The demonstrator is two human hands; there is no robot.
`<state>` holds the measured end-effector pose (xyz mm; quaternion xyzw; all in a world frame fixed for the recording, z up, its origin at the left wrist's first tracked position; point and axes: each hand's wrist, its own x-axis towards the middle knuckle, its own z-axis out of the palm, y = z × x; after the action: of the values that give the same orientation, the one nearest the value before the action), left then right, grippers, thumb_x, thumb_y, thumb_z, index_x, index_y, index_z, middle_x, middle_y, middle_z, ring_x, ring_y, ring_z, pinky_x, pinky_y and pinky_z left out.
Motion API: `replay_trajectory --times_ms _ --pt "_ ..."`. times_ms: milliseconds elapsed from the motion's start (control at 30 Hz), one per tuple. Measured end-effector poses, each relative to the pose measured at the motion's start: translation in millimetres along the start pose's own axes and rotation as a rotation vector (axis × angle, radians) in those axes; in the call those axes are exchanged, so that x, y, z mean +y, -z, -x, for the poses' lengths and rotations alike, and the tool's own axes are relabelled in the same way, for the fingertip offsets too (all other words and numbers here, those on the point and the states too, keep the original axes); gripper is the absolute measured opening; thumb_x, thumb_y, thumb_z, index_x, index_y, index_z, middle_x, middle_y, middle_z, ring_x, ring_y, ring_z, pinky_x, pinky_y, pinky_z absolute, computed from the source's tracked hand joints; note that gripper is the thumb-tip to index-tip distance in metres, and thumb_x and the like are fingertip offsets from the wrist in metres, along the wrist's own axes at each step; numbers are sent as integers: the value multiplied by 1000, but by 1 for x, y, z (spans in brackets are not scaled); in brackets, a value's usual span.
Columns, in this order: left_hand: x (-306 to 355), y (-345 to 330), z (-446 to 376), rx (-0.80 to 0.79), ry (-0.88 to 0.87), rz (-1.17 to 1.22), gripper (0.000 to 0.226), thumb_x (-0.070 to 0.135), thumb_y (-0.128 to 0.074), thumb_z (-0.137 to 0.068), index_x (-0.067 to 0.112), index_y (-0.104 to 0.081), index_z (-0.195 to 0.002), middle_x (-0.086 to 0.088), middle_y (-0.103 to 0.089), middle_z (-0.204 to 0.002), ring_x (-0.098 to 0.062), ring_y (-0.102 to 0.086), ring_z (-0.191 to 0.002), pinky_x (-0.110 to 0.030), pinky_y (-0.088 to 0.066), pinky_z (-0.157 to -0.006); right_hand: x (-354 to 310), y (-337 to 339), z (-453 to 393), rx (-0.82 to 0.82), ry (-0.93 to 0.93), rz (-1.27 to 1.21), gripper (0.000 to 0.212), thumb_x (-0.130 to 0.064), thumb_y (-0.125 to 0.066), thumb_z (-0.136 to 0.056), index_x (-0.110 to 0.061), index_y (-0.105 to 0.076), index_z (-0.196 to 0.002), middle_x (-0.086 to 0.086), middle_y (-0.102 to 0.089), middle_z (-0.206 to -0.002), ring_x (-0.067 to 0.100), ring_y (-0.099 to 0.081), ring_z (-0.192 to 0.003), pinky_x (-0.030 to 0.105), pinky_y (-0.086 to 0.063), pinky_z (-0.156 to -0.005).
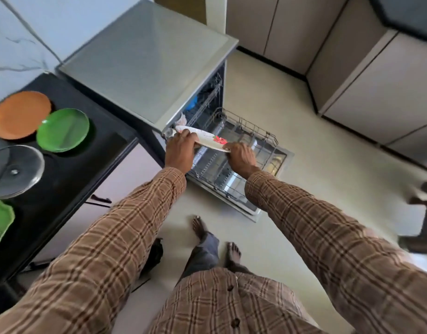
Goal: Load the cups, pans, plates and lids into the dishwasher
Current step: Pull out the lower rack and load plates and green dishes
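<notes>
Both hands grip white plate (202,139) over lower rack (234,153).

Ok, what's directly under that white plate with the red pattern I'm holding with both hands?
The pulled-out lower rack of the dishwasher, its wire tines bare where visible, lies under the white plate. The left hand, right hand and plate itself cover part of the rack.

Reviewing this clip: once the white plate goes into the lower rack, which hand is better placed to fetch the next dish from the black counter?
Probably the left hand. The green plate, orange plate and glass lid lie on the black counter on its side. The right hand, also gripping the white plate, would have to cross over.
</notes>
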<state>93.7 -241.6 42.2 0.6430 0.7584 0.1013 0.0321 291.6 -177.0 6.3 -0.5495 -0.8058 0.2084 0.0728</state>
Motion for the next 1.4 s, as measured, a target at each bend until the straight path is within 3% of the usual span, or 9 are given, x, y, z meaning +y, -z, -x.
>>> replay_trajectory --times_ms 200,300,400,567,800,933,1133,1267,1400 --pt "-42 -63 -30 -160 76 136 13 5 -62 -96 8 -62 -109 -13 -63 -110 -33 -63 -92 -50 -55 -83 -2 -47 -29 -141 -99 -82 25 -12 -61 -99 -15 -71 -122 9 -74 -101 23 -69 -80 36 -60 -71" --pt "-65 -102 -45 -218 98 206 16 7 -64 -97 6 -60 -112 -14 -60 -117 -30 -63 -98 -45 -55 -86 3 -80 -43 -148 -102 -75 30 -13 -58 -102 -20 -68 -130 7 -72 -99 18 -63 -73 16 -38 -53" --pt "-85 -146 -55 -284 81 244 18 10 -64 -98 6 -59 -115 -14 -60 -120 -23 -62 -97 -42 -54 -87 15 -120 -51 -147 -162 -67 34 -13 -56 -102 -24 -66 -133 4 -69 -98 24 -65 -80 25 -36 -63" --pt "-123 -234 -61 -339 94 273 26 -2 -57 -92 4 -55 -117 -19 -58 -118 -38 -59 -106 -49 -51 -89 36 -198 -66 -231 -269 -20 23 -13 -55 -103 -11 -69 -121 16 -71 -109 33 -68 -97 30 -38 -71" --pt "-155 -326 -55 -273 42 351 57 -18 -49 -72 5 -48 -124 -17 -49 -127 -31 -56 -108 -44 -53 -90 62 -305 -88 -236 -276 -34 26 -4 -53 -98 -24 -69 -107 9 -72 -88 30 -70 -79 35 -47 -63" --pt "-168 -349 -52 -276 112 365 69 -17 -50 -75 7 -42 -140 -17 -45 -143 -32 -57 -120 -29 -49 -99 72 -338 -101 -193 -246 -34 36 -5 -52 -98 -29 -70 -118 13 -74 -97 34 -71 -83 34 -43 -63" --pt "-177 -367 -49 -284 192 372 68 -7 -50 -80 8 -39 -145 -14 -49 -144 -32 -56 -123 -37 -51 -92 85 -366 -117 -191 -188 -7 42 -5 -61 -94 -31 -68 -126 3 -76 -93 23 -65 -68 30 -41 -58" --pt "-180 -377 -51 -237 240 406 67 -6 -48 -79 7 -41 -145 -16 -48 -145 -33 -52 -131 -36 -50 -100 84 -380 -124 -235 -204 5 30 -14 -57 -98 -30 -70 -120 4 -75 -92 27 -70 -76 36 -53 -64" --pt "-183 -379 -54 -194 282 425 67 -5 -47 -78 4 -42 -144 -17 -48 -145 -31 -50 -134 -33 -48 -104 73 -382 -127 -167 -195 -7 36 -15 -61 -96 -35 -68 -125 2 -77 -95 26 -71 -75 36 -57 -64"
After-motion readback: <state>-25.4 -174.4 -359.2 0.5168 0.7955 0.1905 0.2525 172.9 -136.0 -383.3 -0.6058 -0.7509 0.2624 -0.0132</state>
